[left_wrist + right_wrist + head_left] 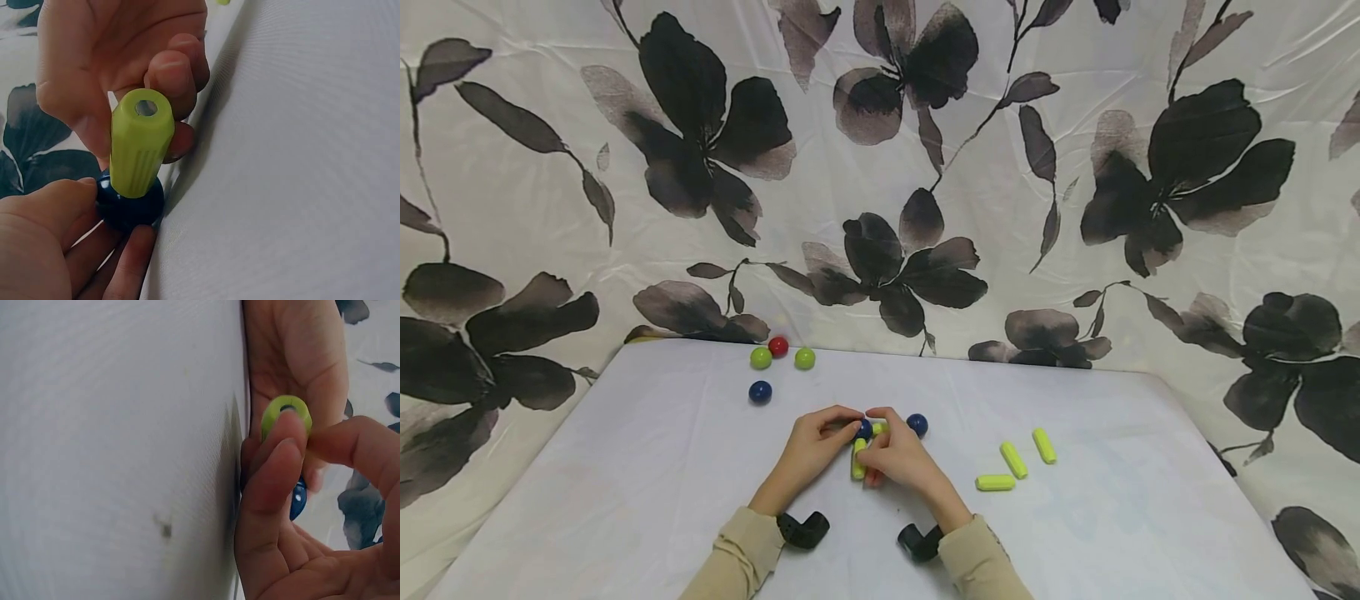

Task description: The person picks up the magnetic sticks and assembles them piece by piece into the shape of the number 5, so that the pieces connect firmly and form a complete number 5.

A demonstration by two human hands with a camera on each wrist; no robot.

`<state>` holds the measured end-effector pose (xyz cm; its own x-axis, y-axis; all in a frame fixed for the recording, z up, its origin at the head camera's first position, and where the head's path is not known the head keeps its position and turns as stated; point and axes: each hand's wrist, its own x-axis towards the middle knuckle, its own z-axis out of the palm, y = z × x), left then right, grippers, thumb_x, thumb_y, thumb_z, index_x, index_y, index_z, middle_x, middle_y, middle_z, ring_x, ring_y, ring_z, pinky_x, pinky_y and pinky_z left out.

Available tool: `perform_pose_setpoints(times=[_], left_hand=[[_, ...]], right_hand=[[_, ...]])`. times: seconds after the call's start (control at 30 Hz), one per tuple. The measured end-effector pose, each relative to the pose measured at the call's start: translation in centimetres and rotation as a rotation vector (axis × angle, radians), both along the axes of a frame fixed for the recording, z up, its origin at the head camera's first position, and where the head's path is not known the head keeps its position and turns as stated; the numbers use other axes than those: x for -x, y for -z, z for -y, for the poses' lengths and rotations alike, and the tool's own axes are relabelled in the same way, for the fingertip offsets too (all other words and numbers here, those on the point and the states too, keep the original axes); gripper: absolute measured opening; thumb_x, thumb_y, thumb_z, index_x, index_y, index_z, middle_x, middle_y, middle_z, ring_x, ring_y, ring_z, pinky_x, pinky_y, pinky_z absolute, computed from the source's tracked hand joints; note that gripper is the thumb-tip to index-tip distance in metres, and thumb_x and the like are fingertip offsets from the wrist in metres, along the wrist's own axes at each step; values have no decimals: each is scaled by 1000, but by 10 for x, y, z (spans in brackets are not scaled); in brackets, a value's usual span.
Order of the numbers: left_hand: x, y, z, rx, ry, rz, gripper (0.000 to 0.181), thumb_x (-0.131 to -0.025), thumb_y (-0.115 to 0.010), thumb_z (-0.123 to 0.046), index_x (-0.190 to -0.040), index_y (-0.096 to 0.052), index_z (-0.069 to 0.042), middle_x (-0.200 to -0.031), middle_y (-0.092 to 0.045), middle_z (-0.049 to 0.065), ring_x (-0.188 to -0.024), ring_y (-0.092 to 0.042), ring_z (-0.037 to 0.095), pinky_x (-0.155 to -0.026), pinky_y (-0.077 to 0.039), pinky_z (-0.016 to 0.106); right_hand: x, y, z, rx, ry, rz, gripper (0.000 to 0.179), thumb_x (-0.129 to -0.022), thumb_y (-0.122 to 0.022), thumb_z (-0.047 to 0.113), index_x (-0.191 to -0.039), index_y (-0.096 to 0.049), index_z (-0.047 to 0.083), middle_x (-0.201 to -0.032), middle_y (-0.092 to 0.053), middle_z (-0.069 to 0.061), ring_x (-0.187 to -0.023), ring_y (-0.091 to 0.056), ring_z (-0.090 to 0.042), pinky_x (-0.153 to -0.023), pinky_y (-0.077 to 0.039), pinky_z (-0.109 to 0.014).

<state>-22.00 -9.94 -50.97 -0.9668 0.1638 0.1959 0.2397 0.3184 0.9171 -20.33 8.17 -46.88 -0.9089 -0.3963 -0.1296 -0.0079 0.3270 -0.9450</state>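
Between the fingertips and thumb of my left hand (pixel 820 442) is a dark blue ball (pixel 130 203), glossy and round. A yellow-green ridged rod (pixel 142 144) meets the ball at one end and points toward me; a small shiny disc is set in its near end. My right hand (pixel 904 457) pinches this rod with curled fingers, which cover part of it in the right wrist view. In the head view, a second yellow-green rod (pixel 879 428) shows partly beside the ball, mostly hidden by my right hand. Just beyond that hand lies another blue ball (pixel 917 425).
Several loose yellow-green rods, one of them a lone rod (pixel 996 482), lie to the right on the white-covered table (pixel 1112 533). Toward the back left are a red ball (pixel 778 347), two green balls (pixel 761 358) and a blue ball (pixel 760 392). A floral cloth (pixel 880 167) hangs behind.
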Motion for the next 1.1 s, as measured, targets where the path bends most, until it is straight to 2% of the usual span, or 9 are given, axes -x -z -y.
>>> perform_pose_setpoints(times=[0.33,0.8,0.97,1.1], left_hand=[[-3,-2,3,-43,41,26,25,-89,-76,-24,-113,-72,-18,-114,-70,3,-92,-70,15,-80,-56,30],[-3,-6,4,-16,28,21,23,-90,-75,-17,-113,-72,-18,-113,-70,3,-89,-69,14,-80,-56,29],[-2,-3,2,-19,36,20,23,-90,-74,-17,-113,-72,-18,-113,-70,3,-91,-69,14,-80,-55,27],[-1,-1,2,-21,48,14,24,-90,-74,-17,-114,-72,-17,-113,-70,4,-90,-69,14,-80,-55,26]], right_hand=[[0,0,2,-3,-19,-24,61,-86,-69,6,-140,-41,1,-65,-63,-4,-49,-59,-14,-50,-49,-26],[2,-2,2,-17,-19,-27,63,-85,-70,6,-140,-40,1,-66,-65,-5,-51,-61,-17,-53,-51,-29],[2,-7,-2,-47,-27,-13,63,-86,-72,11,-141,-40,0,-67,-65,-6,-54,-62,-18,-57,-52,-31],[3,-18,-9,-107,-35,-27,62,-89,-72,18,-140,-43,0,-71,-66,-6,-56,-62,-17,-60,-52,-34]])
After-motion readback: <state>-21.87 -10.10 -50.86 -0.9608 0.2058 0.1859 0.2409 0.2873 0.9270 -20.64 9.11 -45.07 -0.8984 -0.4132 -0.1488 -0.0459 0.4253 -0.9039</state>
